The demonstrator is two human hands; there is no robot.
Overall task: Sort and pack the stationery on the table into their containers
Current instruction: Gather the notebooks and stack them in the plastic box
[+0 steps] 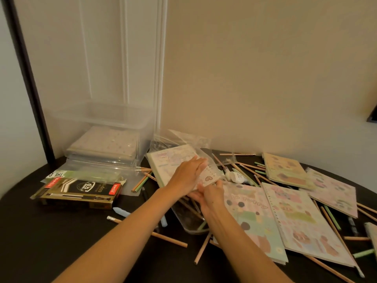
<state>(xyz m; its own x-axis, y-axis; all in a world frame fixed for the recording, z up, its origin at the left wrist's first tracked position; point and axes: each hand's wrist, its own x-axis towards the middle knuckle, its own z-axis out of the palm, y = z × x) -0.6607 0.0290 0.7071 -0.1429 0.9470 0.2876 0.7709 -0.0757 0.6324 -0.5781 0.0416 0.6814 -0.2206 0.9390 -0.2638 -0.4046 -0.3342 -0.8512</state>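
A pastel spiral notebook (169, 162) lies tilted at the table's middle, partly inside a clear plastic sleeve (175, 140). My left hand (186, 175) rests flat on its cover with fingers on the sleeve's edge. My right hand (211, 194) pinches the notebook's near corner and the sleeve. More pastel notebooks (297, 219) lie spread to the right. Wooden and green pencils (169, 238) are scattered all over the black table (51, 242). A clear plastic bin (106, 135) at the back left holds a stack of notebooks.
A black and gold pen box (81, 194) lies at the left, with a clear zip bag (91, 170) behind it. Blue chalk-like pieces (120, 211) and a white correction tape (236, 177) lie among the pencils. A clear tray (189, 219) sits under my right wrist. The wall stands close behind.
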